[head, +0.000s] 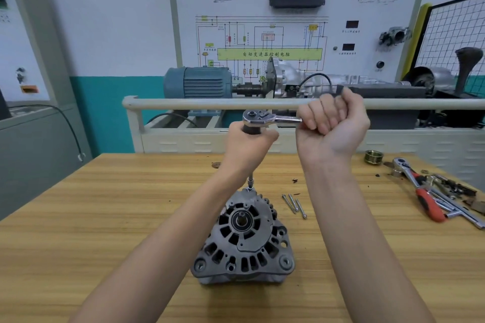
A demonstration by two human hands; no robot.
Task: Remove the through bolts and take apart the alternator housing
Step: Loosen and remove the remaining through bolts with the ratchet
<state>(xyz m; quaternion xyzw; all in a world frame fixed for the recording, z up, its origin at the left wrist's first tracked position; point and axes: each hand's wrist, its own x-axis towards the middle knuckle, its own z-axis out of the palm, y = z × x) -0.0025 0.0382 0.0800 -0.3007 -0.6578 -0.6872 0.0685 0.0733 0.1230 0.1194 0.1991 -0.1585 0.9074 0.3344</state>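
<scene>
Alternator (245, 238) stands on the counter (105, 217), pulley-side face up, pulley already off. Three through bolts (294, 204) lie loose on the counter just right of the housing, so approx. 3 are out; judged the fourth, at the far edge of the housing, is in work. Ratchet (270, 119) w/ long extension (250, 182) sits vertical on that far bolt. Left hand (248, 144): grip curled round the extension top just under the ratchet head, steadying it. Right hand (332, 123): grip closed round the ratchet handle. Left to do: last bolt out, then split housing halves; halves look unseparated. Nearby: pulley (374, 157) and a red-handled ratchet (420, 191) w/ assorted tools at counter's right end, well apart. Behind: trainer bench rail (183, 103), close to the handle swing, may limit stroke
</scene>
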